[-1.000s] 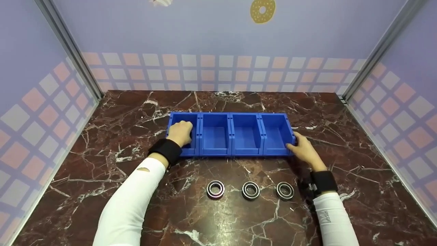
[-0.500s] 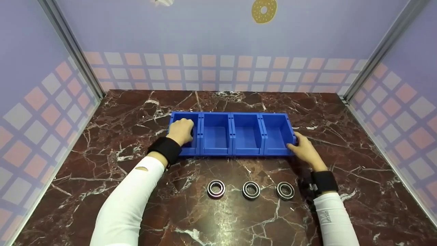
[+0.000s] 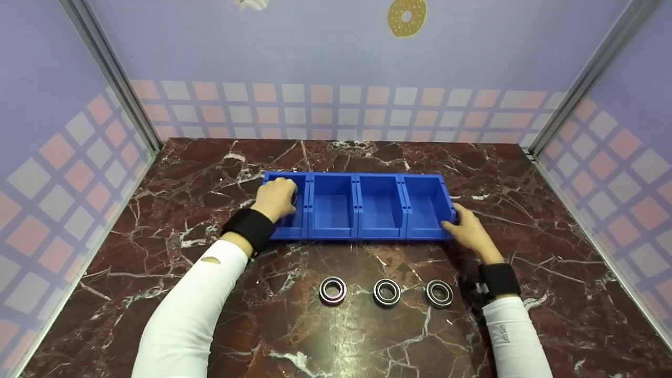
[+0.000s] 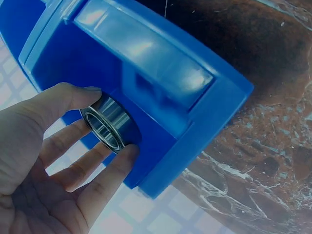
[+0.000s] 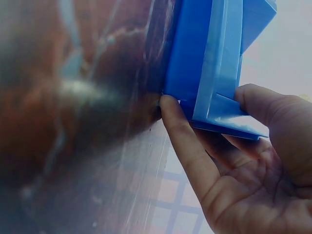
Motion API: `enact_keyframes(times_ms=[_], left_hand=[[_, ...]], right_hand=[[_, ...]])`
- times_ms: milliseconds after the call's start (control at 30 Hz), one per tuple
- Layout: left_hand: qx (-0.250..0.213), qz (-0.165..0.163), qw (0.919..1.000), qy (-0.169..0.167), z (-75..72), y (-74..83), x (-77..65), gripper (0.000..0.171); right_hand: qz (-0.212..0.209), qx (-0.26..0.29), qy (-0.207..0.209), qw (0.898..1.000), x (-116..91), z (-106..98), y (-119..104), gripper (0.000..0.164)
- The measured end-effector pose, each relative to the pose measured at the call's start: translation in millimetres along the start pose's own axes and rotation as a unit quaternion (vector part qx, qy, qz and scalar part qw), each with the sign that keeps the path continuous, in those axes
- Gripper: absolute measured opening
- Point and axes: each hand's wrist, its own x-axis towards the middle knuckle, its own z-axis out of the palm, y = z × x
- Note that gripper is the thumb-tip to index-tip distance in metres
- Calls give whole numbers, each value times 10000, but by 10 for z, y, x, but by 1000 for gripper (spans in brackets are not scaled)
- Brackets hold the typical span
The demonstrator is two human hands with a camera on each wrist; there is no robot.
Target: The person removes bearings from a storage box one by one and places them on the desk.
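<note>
My left hand (image 3: 274,199) is over the leftmost of several joined blue bins (image 3: 331,232). Between its thumb and fingers it holds a steel ball bearing (image 4: 121,122), seen best in the left wrist view, tilted at the bin's opening. At the other end of the row, my right hand (image 3: 469,233) grips the side and front corner of the rightmost bin (image 5: 192,58), its thumb on the front edge. Three more bearings lie in a row on the table in front of the bins: a left one (image 3: 333,302), a middle one (image 3: 387,303) and a right one (image 3: 439,304).
A dark red marbled tabletop (image 3: 325,346) lies under everything. Lilac panels with a checked pattern (image 3: 336,63) enclose it at the back and both sides, with metal posts at the corners.
My left hand has risen slightly and shifted a little left above the leftmost bin, with the bearing still held. The right hand, the bins and the bearings on the table stay put.
</note>
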Motion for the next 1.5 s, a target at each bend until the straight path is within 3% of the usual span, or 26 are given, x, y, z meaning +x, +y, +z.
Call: enact_keyframes(times_ms=[833, 1500], left_hand=[[-12, 122, 9996, 240, -226, 49, -94, 37], [-78, 259, 9988, 399, -311, 99, -174, 38]], right_hand=[[-55, -15, 38, 10000, -9, 6, -1, 51], [-66, -90, 50, 9999, -6, -3, 7, 53]])
